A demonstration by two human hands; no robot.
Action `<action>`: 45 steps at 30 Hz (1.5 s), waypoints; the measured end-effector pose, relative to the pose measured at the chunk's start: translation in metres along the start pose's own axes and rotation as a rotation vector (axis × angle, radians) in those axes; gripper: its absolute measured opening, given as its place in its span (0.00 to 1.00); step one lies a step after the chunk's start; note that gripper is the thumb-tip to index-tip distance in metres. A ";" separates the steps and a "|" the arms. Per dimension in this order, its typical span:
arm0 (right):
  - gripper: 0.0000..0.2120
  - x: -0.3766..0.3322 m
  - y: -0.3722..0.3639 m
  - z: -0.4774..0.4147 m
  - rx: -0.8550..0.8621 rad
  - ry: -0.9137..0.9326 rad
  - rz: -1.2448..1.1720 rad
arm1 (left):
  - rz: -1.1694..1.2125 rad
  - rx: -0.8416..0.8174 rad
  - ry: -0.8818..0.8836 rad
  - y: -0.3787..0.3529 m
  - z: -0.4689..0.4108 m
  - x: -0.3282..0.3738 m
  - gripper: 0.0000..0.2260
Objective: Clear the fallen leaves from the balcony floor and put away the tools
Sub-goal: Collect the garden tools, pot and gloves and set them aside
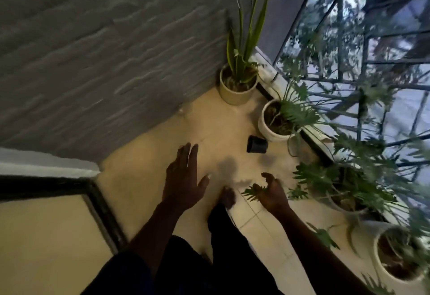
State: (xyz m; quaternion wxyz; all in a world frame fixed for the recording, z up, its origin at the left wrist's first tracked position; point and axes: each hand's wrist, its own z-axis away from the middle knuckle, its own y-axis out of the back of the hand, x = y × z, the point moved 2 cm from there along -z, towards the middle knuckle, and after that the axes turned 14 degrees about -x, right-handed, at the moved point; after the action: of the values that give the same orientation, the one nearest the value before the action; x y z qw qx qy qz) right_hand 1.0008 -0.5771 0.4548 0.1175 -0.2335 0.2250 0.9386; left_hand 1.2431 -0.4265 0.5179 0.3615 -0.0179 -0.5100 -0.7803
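The right hand (271, 192) curls loosely round a limp, feather-light green leaf (252, 192), best pinched by its stem, while the left hand (186, 178) spreads empty

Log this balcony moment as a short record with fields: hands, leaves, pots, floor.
left hand: left hand open, flat, empty
right hand: right hand curled around a green leaf
loose leaf: another leaf lies on the floor
pots: cream pot, white pot, both planted
tipped item: small black pot on its side
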 end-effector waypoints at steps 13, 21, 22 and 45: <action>0.41 0.060 -0.017 -0.297 0.022 -0.287 -0.035 | -0.180 -0.280 -0.245 -0.182 -0.294 -0.124 0.35; 0.66 0.142 0.002 -0.516 0.242 -0.496 -0.201 | -0.305 -0.347 -0.417 -0.281 -0.454 -0.210 0.41; 0.67 0.146 0.006 -0.534 0.253 -0.503 -0.204 | -0.316 -0.356 -0.423 -0.287 -0.464 -0.214 0.40; 0.36 -0.165 0.059 -0.250 -0.060 0.186 -1.470 | 0.452 -0.253 -0.530 0.027 -0.377 -0.023 0.49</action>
State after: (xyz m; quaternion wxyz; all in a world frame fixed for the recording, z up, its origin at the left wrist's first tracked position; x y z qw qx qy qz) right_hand 1.2210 -0.7668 0.3600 0.6894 -0.4058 -0.0062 0.6000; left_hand 1.4043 -0.7248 0.3492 0.3750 -0.3762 -0.4688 -0.7057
